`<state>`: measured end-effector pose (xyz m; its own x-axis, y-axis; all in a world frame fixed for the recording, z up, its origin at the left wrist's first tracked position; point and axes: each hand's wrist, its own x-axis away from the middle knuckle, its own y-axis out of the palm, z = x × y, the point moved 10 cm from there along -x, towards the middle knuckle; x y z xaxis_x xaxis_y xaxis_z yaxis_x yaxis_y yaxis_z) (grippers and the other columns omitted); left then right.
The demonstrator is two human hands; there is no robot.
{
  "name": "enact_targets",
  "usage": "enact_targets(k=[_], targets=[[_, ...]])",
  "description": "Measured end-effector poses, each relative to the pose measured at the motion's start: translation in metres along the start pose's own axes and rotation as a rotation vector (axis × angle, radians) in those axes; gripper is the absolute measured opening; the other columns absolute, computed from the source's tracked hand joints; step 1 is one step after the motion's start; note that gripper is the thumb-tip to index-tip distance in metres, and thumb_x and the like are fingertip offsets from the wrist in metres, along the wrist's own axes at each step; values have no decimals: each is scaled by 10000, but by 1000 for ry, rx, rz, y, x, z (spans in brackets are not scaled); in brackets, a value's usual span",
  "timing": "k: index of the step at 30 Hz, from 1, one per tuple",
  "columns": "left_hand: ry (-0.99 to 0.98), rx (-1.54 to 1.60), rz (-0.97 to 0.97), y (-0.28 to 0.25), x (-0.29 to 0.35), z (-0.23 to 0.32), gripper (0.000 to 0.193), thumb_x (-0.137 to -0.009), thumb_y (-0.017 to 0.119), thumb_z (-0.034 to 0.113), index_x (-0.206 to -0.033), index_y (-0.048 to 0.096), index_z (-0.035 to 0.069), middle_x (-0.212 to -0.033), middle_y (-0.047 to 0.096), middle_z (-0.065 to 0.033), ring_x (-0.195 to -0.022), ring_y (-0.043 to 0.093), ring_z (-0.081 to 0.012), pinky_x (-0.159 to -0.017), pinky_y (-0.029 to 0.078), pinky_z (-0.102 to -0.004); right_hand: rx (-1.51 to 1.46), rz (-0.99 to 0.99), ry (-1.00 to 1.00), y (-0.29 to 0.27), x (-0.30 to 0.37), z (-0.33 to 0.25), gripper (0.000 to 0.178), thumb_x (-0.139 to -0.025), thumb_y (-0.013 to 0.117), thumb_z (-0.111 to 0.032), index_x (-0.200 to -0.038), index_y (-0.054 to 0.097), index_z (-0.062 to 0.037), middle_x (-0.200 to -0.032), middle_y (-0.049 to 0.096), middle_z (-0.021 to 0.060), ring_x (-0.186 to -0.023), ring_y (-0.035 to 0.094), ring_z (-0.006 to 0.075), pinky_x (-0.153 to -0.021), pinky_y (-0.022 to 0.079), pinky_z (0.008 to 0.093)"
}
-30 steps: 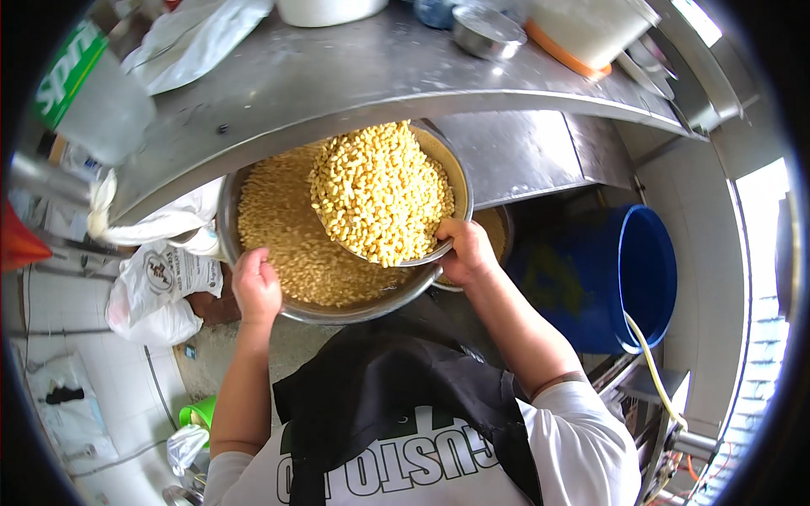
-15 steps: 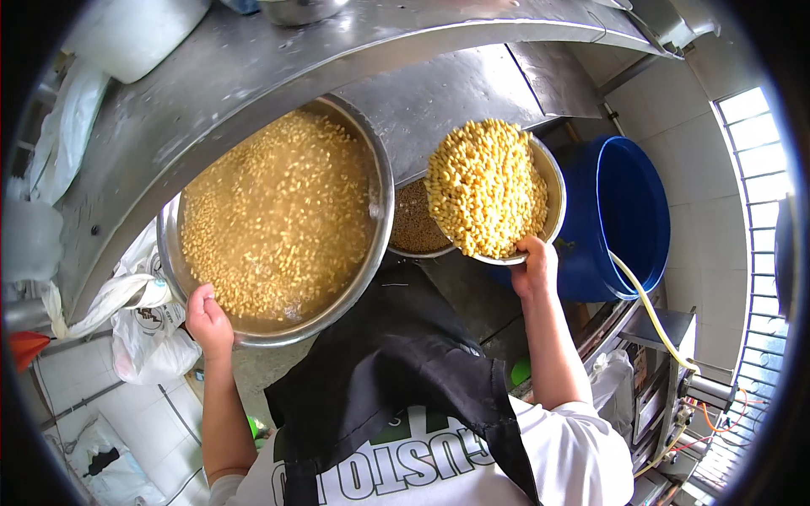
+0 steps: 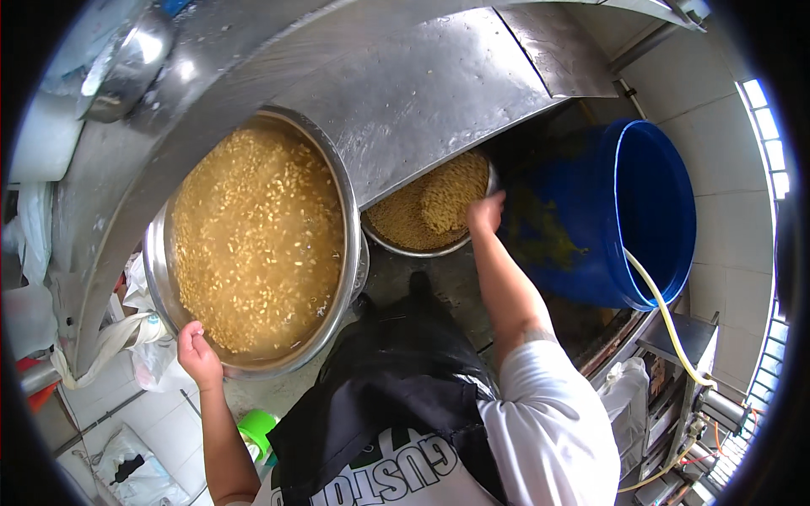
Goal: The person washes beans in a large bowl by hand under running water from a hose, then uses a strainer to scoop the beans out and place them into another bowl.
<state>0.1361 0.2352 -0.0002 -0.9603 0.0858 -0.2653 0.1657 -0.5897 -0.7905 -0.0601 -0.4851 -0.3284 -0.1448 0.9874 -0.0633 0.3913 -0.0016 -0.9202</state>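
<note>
A large round metal basin (image 3: 348,211) at the left holds cloudy brown water with many yellow grains (image 3: 253,236), which look like beans or corn kernels. My left hand (image 3: 200,358) is closed at the basin's near left rim. Lower down at the centre right, a second metal basin (image 3: 405,250) is full of similar grains, partly hidden under the steel table. Over it, my right hand (image 3: 487,212) grips a metal bowl (image 3: 493,179) by its right side. A heap of yellow grains (image 3: 447,202) shows at the bowl; its lower edge blends into those beneath.
The steel table (image 3: 430,84) overhangs the lower basin. A blue barrel (image 3: 582,219) with a pale hose (image 3: 666,316) over its rim stands at the right. Near my left forearm is a green container (image 3: 257,430). White plastic bags hang at the left.
My right hand has lowered the heaped bowl, moving it left into the lower basin under the table edge. My left hand stays at the large basin's rim. The whole view has shifted.
</note>
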Motion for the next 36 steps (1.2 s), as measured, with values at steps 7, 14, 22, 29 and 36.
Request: enact_targets(k=[7,14,22,29,36], targets=[[-22,-71,7,-21,11,-11,232,-924,466,-28,-1018,678,-21,-942,697,-113,-873,651,-227,-857,529,-341,246,-215,-398,-21,16,-127,709,-945,554,-93,-1596,276,-49,-1559,388,217,-1076,634,516,-912,585,474],[-29,-30,18,-18,8,-8,235,-930,462,-32,-1022,678,-25,-947,695,-113,-877,649,-222,-862,528,-339,266,-7,-427,-44,-8,-122,701,-963,513,-79,-1617,259,-68,-1572,356,214,-1163,588,505,-990,544,472],[11,6,15,-8,3,-1,227,-912,479,-31,-1017,680,-26,-957,703,-129,-869,662,-236,-842,537,-345,-803,-305,683,22,-15,76,626,-889,607,-69,-1486,424,-23,-1398,564,264,-1225,602,454,-1047,495,553],[61,-37,105,-27,13,-6,195,-910,536,-39,-1012,696,3,-949,721,-161,-872,691,-306,-826,550,-383,-1279,-669,728,-84,88,80,378,-817,590,-33,-1187,586,44,-1156,631,184,-998,672,355,-774,615,518],[116,-162,115,-28,8,23,223,-859,612,50,-1054,719,51,-1041,732,-177,-941,693,-391,-863,559,-450,-1353,-776,216,-281,112,-63,431,-764,580,28,-1192,605,75,-1052,669,123,-927,668,249,-839,554,385]])
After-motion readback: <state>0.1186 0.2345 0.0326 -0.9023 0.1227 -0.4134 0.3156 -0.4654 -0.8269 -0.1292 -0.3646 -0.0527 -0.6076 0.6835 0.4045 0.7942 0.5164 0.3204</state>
